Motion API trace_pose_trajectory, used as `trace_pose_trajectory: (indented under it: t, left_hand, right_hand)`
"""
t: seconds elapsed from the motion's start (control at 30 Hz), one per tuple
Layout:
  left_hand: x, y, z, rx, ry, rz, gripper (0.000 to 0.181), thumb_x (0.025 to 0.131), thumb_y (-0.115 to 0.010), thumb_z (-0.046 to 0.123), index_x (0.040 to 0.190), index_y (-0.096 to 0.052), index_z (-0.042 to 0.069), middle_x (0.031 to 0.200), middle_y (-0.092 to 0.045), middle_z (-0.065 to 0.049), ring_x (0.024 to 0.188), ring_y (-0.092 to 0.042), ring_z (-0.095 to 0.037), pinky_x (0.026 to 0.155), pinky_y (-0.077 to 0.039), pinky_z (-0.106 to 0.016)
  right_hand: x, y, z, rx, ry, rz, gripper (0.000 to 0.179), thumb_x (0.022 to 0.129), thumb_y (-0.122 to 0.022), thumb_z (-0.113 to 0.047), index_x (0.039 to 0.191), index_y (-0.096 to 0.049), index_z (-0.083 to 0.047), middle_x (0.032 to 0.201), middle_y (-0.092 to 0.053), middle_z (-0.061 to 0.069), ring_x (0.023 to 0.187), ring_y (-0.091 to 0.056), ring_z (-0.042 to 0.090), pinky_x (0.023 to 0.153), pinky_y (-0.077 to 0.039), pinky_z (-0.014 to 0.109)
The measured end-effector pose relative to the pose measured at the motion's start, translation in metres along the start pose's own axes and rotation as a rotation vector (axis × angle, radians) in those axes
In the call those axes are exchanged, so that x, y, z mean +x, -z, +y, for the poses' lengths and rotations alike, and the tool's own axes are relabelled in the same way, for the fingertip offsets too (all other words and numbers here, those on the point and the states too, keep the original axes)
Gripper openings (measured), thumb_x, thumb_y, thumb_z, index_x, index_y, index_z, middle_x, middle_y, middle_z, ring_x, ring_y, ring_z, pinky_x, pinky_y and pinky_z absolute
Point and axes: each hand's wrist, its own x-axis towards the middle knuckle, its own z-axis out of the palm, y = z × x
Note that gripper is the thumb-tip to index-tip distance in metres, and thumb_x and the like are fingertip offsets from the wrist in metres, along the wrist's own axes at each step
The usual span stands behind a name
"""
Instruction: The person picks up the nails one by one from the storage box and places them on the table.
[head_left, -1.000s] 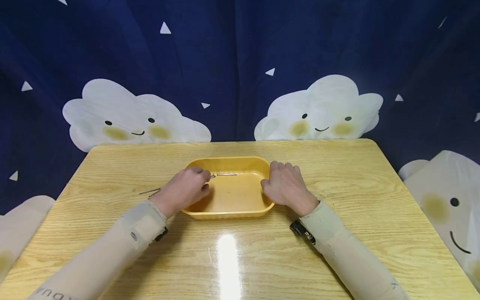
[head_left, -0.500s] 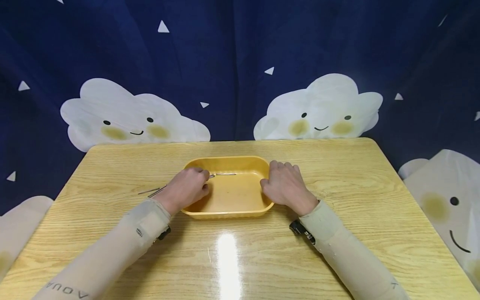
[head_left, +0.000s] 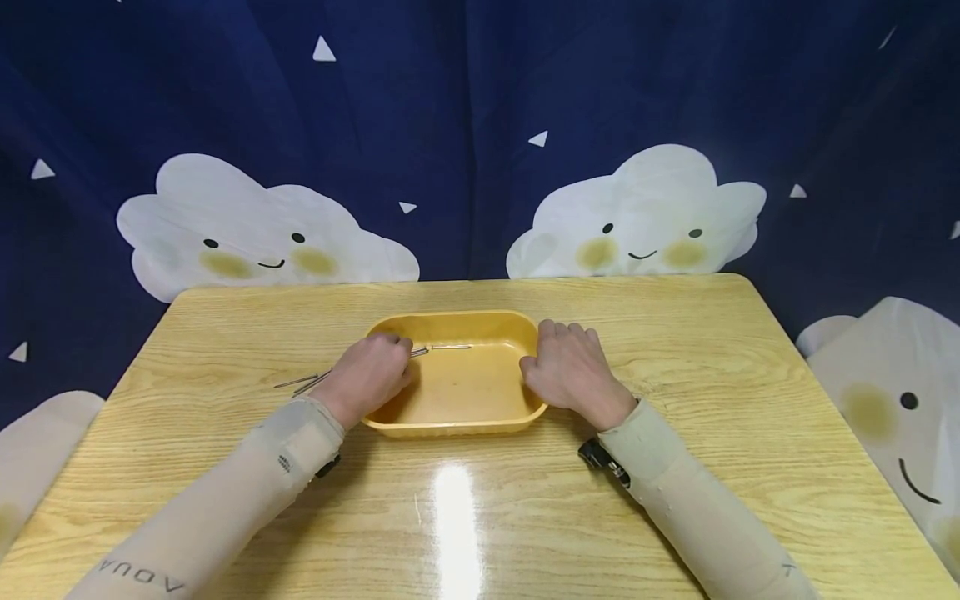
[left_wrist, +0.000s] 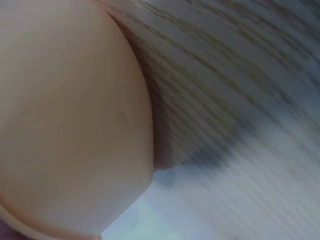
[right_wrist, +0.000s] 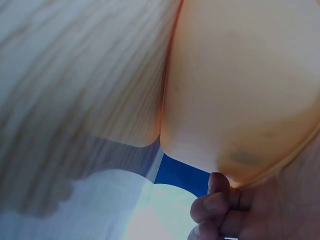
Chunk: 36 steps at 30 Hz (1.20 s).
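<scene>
A shallow yellow plastic tray [head_left: 457, 430] stands on the wooden table. My left hand [head_left: 371, 375] reaches over its left end, with the fingers bent down inside; their tips are hidden. Whether they hold anything I cannot tell. Just beyond the knuckles, thin metal nails [head_left: 418, 352] show on the tray floor, and another nail [head_left: 452, 347] lies along the back wall. At the opposite end my right hand [head_left: 566, 367] grips the rim, thumb inside. In the right wrist view, curled fingers [right_wrist: 215, 202] lie under the tray's edge.
Several loose nails [head_left: 300, 382] lie on the table left of the tray, partly behind my left wrist. A dark blue curtain [head_left: 472, 142] with white clouds hangs behind the table's back edge. Wood-grain tabletop [head_left: 652, 325] surrounds the tray.
My left hand has drawn slightly left inside the tray, showing more of the nails beside its knuckles. The right hand and the tray keep their places.
</scene>
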Motion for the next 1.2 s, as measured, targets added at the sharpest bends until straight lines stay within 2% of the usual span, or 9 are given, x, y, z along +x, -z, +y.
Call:
trace_pose_trajectory:
  t: [0.27,0.37,0.57,0.77,1.0,1.2]
  left_hand:
    - [-0.0012,-0.0012,0.0018,0.138,-0.029,-0.059,0.009,0.090,-0.062,-0.006,0.094,-0.071,-0.005,0.083,-0.070,-0.016,0.076,-0.066,-0.027,0.071,-0.062,-0.038]
    - [-0.0018,-0.0018,0.0018,0.164,-0.048,-0.055,0.011,0.089,-0.062,-0.009,0.092,-0.071,-0.005,0.082,-0.071,-0.016,0.075,-0.067,-0.027,0.071,-0.062,-0.038]
    - [-0.0019,-0.0017,0.0003,0.180,-0.081,-0.046,0.013,0.083,-0.063,-0.013,0.083,-0.071,-0.002,0.075,-0.070,-0.014,0.067,-0.065,-0.026,0.067,-0.061,-0.038]
    - [-0.0013,-0.0024,-0.0011,0.185,-0.090,-0.036,0.014,0.083,-0.063,-0.013,0.082,-0.071,-0.002,0.073,-0.070,-0.014,0.066,-0.064,-0.025,0.067,-0.060,-0.038]
    - [-0.0007,-0.0047,-0.0001,0.200,-0.067,-0.031,0.013,0.085,-0.063,-0.012,0.088,-0.072,-0.003,0.078,-0.071,-0.015,0.071,-0.066,-0.027,0.068,-0.062,-0.039]
    - [-0.0003,-0.0050,0.0005,0.212,-0.060,-0.045,0.012,0.084,-0.065,-0.012,0.085,-0.072,-0.002,0.077,-0.072,-0.015,0.070,-0.066,-0.027,0.068,-0.061,-0.040]
  right_hand:
    - [-0.0001,0.0003,-0.0006,0.000,0.004,0.000,0.024,0.094,-0.048,-0.031,0.087,-0.048,-0.007,0.078,-0.049,0.010,0.071,-0.045,0.029,0.067,-0.031,0.036]
    - [0.0002,0.0009,-0.0010,0.000,0.005,-0.004,0.025,0.094,-0.048,-0.031,0.088,-0.048,-0.007,0.078,-0.049,0.010,0.072,-0.046,0.029,0.067,-0.031,0.036]
    - [0.0004,0.0009,-0.0016,0.002,0.004,-0.006,0.025,0.094,-0.048,-0.031,0.089,-0.048,-0.007,0.079,-0.049,0.010,0.072,-0.045,0.029,0.067,-0.031,0.035]
    - [-0.0001,0.0000,-0.0019,0.003,0.007,0.004,0.024,0.094,-0.048,-0.031,0.088,-0.047,-0.007,0.078,-0.049,0.010,0.071,-0.046,0.029,0.067,-0.030,0.035]
    - [-0.0009,-0.0007,-0.0012,0.005,0.009,0.009,0.024,0.094,-0.048,-0.031,0.087,-0.048,-0.008,0.078,-0.049,0.010,0.071,-0.046,0.029,0.067,-0.030,0.035]
    - [-0.0009,0.0000,-0.0018,0.001,0.016,0.008,0.025,0.094,-0.049,-0.031,0.087,-0.048,-0.008,0.078,-0.050,0.010,0.071,-0.047,0.029,0.067,-0.031,0.036]
